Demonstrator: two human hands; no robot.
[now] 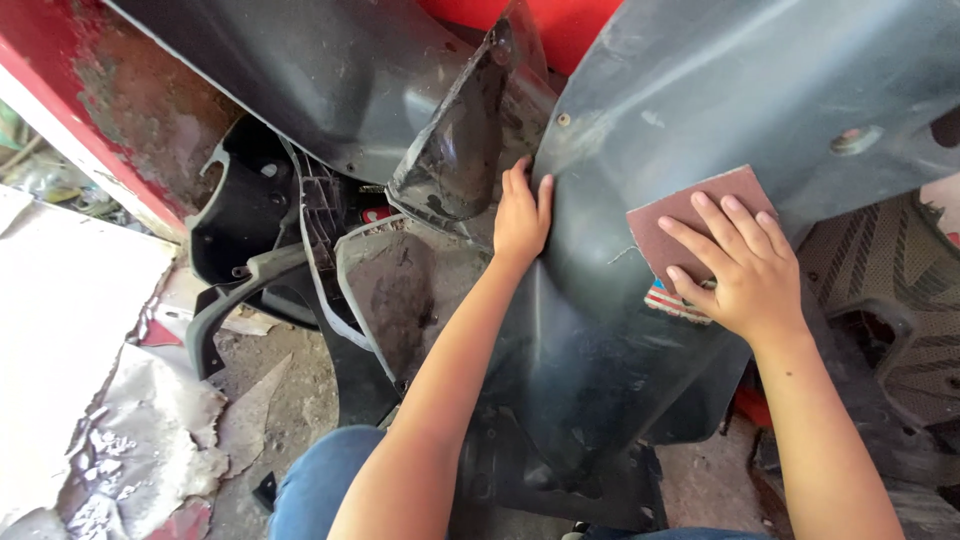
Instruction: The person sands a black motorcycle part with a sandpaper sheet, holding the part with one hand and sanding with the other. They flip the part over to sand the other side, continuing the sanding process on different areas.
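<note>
A large dull grey plastic body panel stands upright in front of me. My left hand grips its left edge, fingers wrapped over the rim. My right hand lies flat on a reddish-brown sheet of sandpaper, pressing it against the panel's face. A small striped sticker shows on the panel just under that hand.
Other black plastic fairing pieces lie piled to the left, one broken shard pointing up. A rusty red metal frame runs along the upper left. Crumpled paper covers the dusty floor; a ribbed mat lies at the right.
</note>
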